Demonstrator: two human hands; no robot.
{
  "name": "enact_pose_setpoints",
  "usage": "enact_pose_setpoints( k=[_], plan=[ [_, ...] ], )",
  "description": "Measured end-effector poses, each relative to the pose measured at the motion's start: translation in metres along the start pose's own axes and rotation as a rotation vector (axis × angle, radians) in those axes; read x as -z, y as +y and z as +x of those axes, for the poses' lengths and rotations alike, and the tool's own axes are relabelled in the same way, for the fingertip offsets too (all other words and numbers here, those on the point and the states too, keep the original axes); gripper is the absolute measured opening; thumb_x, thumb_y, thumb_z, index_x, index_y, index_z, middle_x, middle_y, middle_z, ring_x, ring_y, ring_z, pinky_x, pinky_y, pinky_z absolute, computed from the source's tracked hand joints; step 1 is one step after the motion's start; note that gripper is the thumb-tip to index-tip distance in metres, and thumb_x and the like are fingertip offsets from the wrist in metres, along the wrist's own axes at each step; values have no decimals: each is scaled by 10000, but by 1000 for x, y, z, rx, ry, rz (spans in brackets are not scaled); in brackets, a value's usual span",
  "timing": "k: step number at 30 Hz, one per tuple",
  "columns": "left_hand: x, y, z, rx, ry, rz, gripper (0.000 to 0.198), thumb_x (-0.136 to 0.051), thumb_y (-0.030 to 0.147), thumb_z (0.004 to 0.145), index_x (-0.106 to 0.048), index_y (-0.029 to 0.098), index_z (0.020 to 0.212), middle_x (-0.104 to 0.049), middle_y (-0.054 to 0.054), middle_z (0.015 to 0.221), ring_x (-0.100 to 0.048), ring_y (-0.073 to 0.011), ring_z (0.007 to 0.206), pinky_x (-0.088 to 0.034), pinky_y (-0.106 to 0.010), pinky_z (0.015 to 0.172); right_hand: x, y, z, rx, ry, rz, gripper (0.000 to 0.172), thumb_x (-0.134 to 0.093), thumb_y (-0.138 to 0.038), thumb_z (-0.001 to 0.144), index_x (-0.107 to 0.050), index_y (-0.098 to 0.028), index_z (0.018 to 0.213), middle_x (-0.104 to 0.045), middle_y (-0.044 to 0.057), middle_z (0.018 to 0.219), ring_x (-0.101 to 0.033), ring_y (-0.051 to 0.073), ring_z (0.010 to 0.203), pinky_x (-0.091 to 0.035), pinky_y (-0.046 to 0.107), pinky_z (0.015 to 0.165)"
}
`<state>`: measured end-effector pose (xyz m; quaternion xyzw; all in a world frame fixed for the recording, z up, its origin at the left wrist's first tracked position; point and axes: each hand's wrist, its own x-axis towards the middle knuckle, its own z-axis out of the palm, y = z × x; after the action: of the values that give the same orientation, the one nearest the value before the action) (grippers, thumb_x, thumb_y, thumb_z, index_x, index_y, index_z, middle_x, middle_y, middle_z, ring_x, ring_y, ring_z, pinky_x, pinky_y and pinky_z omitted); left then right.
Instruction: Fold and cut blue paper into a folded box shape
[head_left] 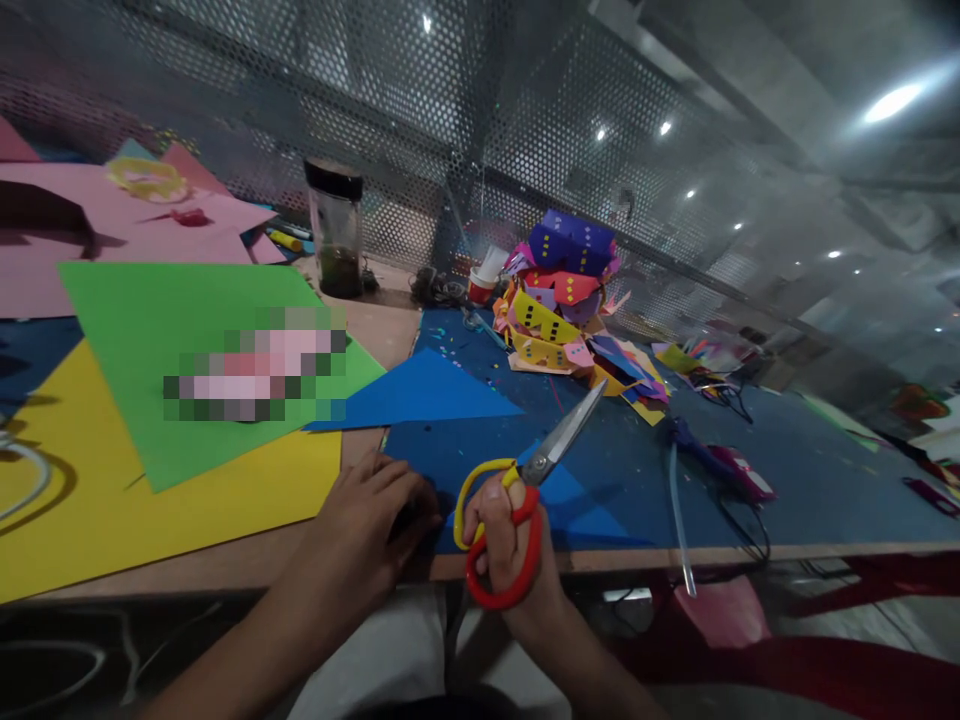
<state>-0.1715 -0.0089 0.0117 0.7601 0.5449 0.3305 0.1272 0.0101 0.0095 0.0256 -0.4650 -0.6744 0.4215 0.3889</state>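
Observation:
My right hand [501, 540] grips a pair of scissors [525, 490] with one yellow and one red handle loop; the closed steel blades point up and to the right. My left hand [379, 515] rests with curled fingers at the table's front edge, pressing on a piece of blue paper [577, 505] that lies under both hands. What the left fingers hold, if anything, is hidden in shadow. A larger blue paper triangle [420, 395] lies just beyond my hands.
Green [150, 310], yellow [90, 500] and pink [112, 225] paper sheets cover the left of the table. A pile of folded coloured paper shapes [566, 300], a dark jar [335, 230], a glue gun [712, 460] and a perforated metal screen [525, 120] stand behind.

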Motion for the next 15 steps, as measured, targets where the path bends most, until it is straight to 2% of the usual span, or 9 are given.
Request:
enact_pose_setpoints(
  k=[3, 5, 7, 11, 15],
  plan=[
    [-7, 6, -16, -94, 184, 77, 128, -524, 162, 987, -630, 212, 936, -687, -45, 924, -537, -256, 935, -413, -396, 830, 2, -1, 0, -6, -7, -11, 439, -323, -423, 1069, -528, -200, 751, -566, 3, 715, -496, 107, 549, -417, 228, 516],
    [-15, 9, -31, -205, 323, 114, 181, -524, 106, 979, -631, 193, 1095, -713, -67, 1065, -562, -251, 1046, -418, -407, 935, 4, -3, 0, -22, 3, -20, 416, -352, -423, 1059, -532, -201, 757, -572, 2, 715, -503, 107, 547, -425, 228, 521],
    [-23, 11, -45, -252, 321, 146, 279, -547, 65, 960, -623, 174, 1205, -722, -83, 1182, -579, -248, 1136, -405, -412, 1001, 4, -5, 1, -38, 7, -21, 410, -368, -424, 1050, -526, -205, 742, -570, -1, 701, -499, 107, 536, -423, 231, 516],
    [-34, 21, -63, -317, 307, 153, 285, -596, 104, 962, -666, 203, 1220, -765, -32, 1191, -643, -209, 1096, -390, -372, 1037, 5, -9, 2, -63, 7, -13, 369, -407, -416, 1035, -523, -210, 752, -577, -3, 708, -505, 113, 545, -417, 235, 509],
    [-41, 36, -65, -468, 153, 129, 302, -463, 150, 1034, -660, 177, 1262, -750, -21, 1253, -641, -202, 1173, -409, -339, 1074, 6, -14, 2, -85, -4, -8, 383, -412, -458, 1031, -521, -210, 760, -567, 1, 737, -504, 121, 580, -416, 237, 520]
  ],
)
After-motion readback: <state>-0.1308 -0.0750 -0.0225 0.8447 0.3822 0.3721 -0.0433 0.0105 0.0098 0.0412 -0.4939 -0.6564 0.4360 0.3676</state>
